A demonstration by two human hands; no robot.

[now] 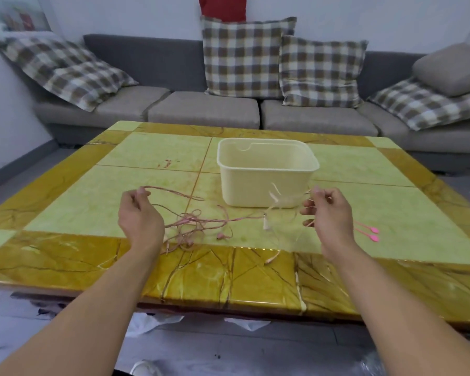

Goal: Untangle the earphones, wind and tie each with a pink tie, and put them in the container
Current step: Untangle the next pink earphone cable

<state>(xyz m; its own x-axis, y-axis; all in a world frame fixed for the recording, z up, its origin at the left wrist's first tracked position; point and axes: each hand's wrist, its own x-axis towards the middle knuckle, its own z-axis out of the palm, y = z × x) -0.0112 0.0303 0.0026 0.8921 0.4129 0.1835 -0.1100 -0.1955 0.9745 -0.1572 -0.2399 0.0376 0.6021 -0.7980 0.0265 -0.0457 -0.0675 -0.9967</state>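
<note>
A tangle of pink earphone cables [190, 226] lies on the table between my hands. My left hand [139, 215] is raised over it and pinches one cable loop that runs off to the right. My right hand [328, 213] holds a pale, motion-blurred cable strand lifted in front of the container. The cream plastic container [266, 183] stands empty just beyond the cables. Two pink ties [370, 233] lie on the table right of my right hand. An earphone plug end [271, 259] rests near the table's front band.
The yellow-green tiled table [147, 164] has a brown marbled border. Behind it runs a grey sofa [201, 109] with several checked cushions. Plastic sheeting covers the floor below the table's near edge.
</note>
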